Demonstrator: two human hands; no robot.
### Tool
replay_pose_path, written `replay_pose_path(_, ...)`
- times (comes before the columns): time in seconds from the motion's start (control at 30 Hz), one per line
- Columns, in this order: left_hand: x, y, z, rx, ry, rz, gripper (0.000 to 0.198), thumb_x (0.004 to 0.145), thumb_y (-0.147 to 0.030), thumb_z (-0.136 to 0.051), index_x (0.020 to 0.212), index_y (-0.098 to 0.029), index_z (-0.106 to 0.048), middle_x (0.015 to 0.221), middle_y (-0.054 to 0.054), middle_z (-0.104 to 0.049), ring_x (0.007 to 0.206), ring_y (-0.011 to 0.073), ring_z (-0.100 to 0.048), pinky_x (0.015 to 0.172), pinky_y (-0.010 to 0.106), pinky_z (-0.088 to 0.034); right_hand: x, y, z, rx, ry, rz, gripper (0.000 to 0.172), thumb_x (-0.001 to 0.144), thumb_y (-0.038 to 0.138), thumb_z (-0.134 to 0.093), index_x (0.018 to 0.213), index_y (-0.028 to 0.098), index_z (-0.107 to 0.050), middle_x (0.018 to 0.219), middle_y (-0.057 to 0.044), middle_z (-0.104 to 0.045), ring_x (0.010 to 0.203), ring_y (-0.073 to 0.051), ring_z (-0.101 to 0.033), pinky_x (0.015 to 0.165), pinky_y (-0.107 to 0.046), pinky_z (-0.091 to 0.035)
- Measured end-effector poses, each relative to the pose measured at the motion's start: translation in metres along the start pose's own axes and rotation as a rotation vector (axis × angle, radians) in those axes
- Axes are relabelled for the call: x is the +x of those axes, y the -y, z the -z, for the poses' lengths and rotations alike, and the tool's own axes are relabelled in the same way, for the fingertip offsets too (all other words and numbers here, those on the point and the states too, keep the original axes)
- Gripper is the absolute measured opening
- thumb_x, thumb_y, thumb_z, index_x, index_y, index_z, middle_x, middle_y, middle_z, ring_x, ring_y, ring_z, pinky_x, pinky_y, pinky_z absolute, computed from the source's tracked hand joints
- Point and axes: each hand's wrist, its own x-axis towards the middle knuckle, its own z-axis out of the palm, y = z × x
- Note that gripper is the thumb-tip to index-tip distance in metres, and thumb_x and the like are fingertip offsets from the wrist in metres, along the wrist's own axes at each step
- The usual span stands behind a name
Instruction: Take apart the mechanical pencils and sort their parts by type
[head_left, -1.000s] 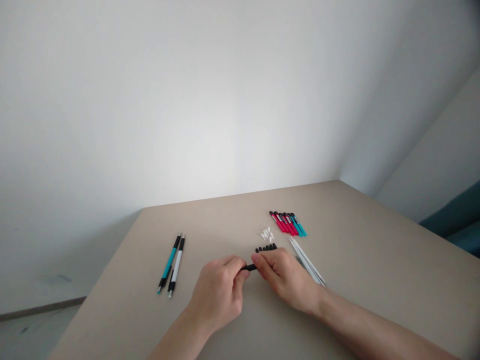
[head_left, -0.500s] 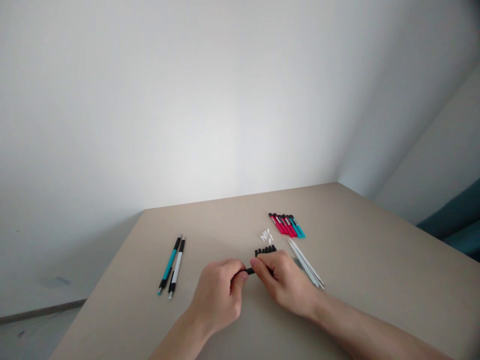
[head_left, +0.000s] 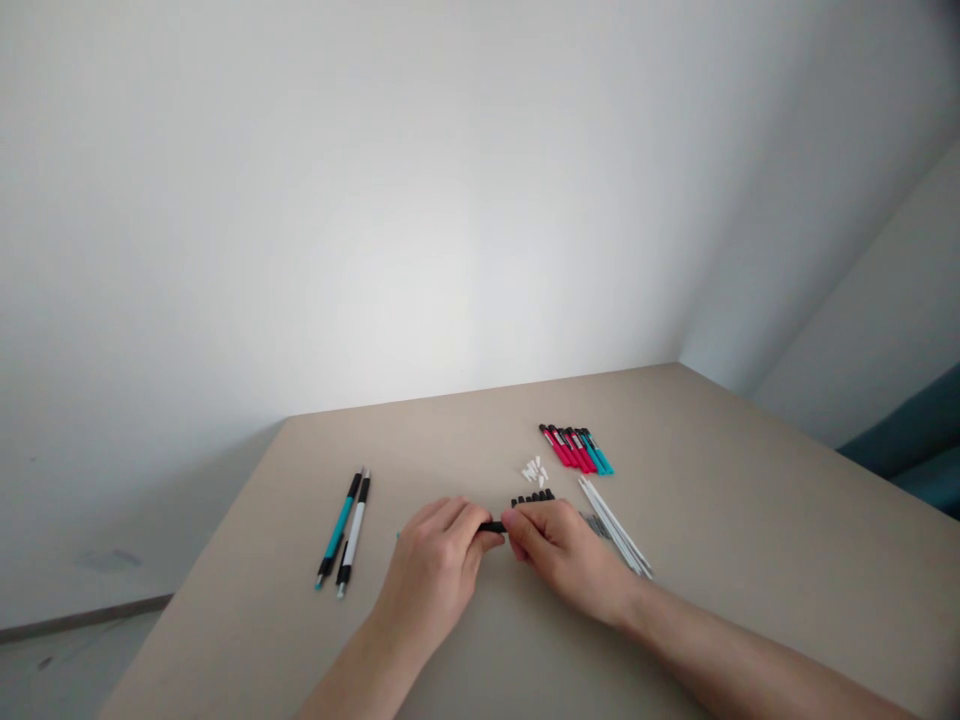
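My left hand (head_left: pixel 433 575) and my right hand (head_left: pixel 564 550) meet over the middle of the beige table (head_left: pixel 720 510). Both pinch a thin black pen part (head_left: pixel 493 527) between their fingertips; a small teal tip (head_left: pixel 398 536) peeks out at the left of my left hand. Just behind my right hand lies a row of black pen pieces (head_left: pixel 532 496). To its right lie several thin white refills (head_left: pixel 613 522).
Two assembled pens, one teal (head_left: pixel 339 527) and one white (head_left: pixel 353 533), lie at the left. Farther back are small white caps (head_left: pixel 533 468) and a row of red and teal pen barrels (head_left: pixel 576 447). A white wall rises behind; a dark teal seat (head_left: pixel 919 440) is at the right.
Both hands have shifted slightly away from me on the table, still joined on the black part. A teal tip now shows left of my left hand.
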Motion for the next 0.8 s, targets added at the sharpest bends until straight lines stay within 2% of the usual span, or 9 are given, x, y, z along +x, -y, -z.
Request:
replay_pose_path(0.13,-0.0017,-0.0068,0.0007,0.071,0.04,-0.004,0.018,0.091,-0.016,-0.042,0.077,-0.02,-0.053,0.073,0.002,-0.061,0.07,0.0191,-0.057,0.061,0.03,-0.039,-0.0014,0.0025,0.0016,-0.008,0.005,0.053,0.044,0.094,0.041,-0.032,0.057,0.019,-0.034,0.053,0.005,-0.034,0.051,-0.009,-0.029,0.048,-0.023,-0.023)
replay_pose_path(0.23,-0.004,-0.0091,0.0012,0.128,0.059,-0.011,0.018,0.086,-0.012,-0.041,0.074,-0.02,-0.05,0.069,0.002,-0.061,0.063,0.0189,-0.058,0.055,0.03,-0.033,-0.0039,0.0058,0.0028,-0.027,0.027,0.094,0.043,0.095,0.04,-0.031,0.058,0.019,-0.034,0.053,0.004,-0.035,0.05,-0.009,-0.029,0.048,-0.023,-0.024)
replay_pose_path(0.43,-0.0041,-0.0085,0.0024,0.099,0.082,0.018,0.026,0.088,-0.018,-0.038,0.063,-0.022,-0.043,0.057,0.0,-0.058,0.051,0.0165,-0.054,0.048,0.03,-0.024,-0.0065,0.0063,0.0028,-0.142,-0.004,0.254,0.036,0.094,0.031,-0.035,0.06,0.019,-0.036,0.053,0.003,-0.041,0.049,-0.008,-0.033,0.05,-0.023,-0.023)
replay_pose_path(0.53,-0.002,-0.0088,0.0047,0.095,0.064,0.012,0.025,0.088,-0.02,-0.038,0.065,-0.022,-0.045,0.058,0.0,-0.058,0.052,0.0166,-0.054,0.049,0.03,-0.025,-0.0054,0.0064,0.0042,-0.168,-0.033,0.301,0.033,0.092,0.027,-0.038,0.06,0.018,-0.037,0.053,0.003,-0.041,0.05,-0.009,-0.034,0.051,-0.023,-0.024)
replay_pose_path(0.63,-0.0011,-0.0089,0.0066,0.074,0.035,0.016,0.022,0.089,-0.02,-0.039,0.069,-0.022,-0.048,0.062,0.0,-0.058,0.056,0.0163,-0.055,0.051,0.029,-0.029,-0.0042,0.0069,0.006,-0.197,-0.063,0.279,0.036,0.091,0.028,-0.039,0.057,0.018,-0.035,0.051,0.004,-0.037,0.048,-0.008,-0.032,0.049,-0.024,-0.021)
replay_pose_path(0.8,-0.0019,-0.0056,0.0052,-0.033,0.025,0.011,0.017,0.091,-0.021,-0.042,0.079,-0.022,-0.054,0.072,0.0,-0.063,0.067,0.0158,-0.059,0.06,0.026,-0.037,-0.0035,0.0039,0.005,-0.188,-0.086,0.226,0.038,0.095,0.031,-0.033,0.059,0.018,-0.041,0.053,0.002,-0.045,0.049,-0.009,-0.037,0.051,-0.023,-0.024)
